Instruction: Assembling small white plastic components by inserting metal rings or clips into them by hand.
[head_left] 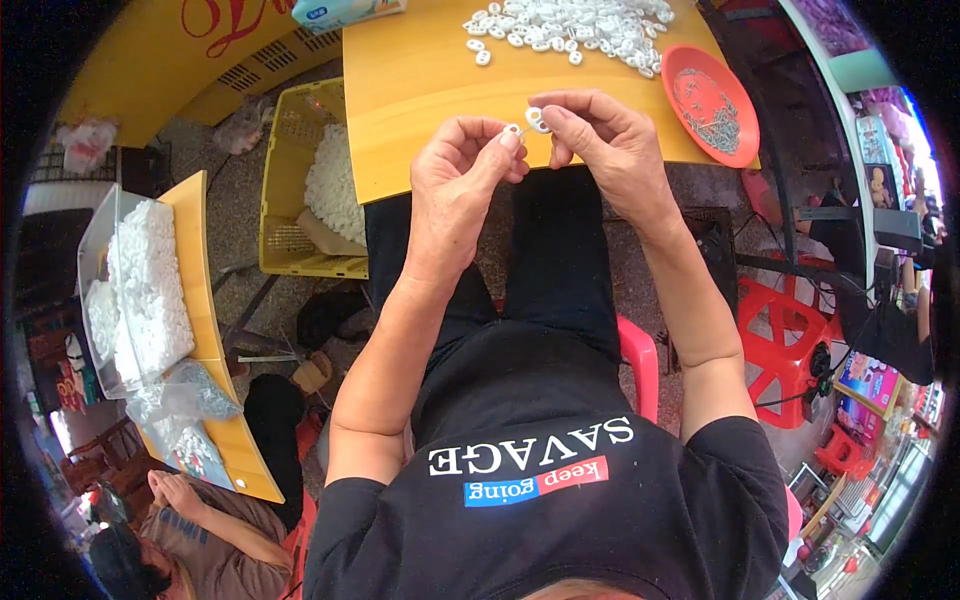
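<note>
Above the near edge of the yellow table (420,120), my two hands are close together with fingertips pinched. My right hand (605,150) holds a small white plastic piece with holes (537,120) between thumb and index finger. Between thumb and forefinger of my left hand (460,175) is the end of a thin metal piece, with a bit of white showing at the fingertips. The thin metal seems to reach across to the white piece; whether it is joined to it, I cannot tell.
Loose white pieces (575,30) are heaped at the table's far side. An orange-red plate (741,150) of small metal parts sits at its right edge. A yellow crate (285,180) of white pieces stands left. Farther left, another person (215,530) sits beside a table with a clear bin (105,225).
</note>
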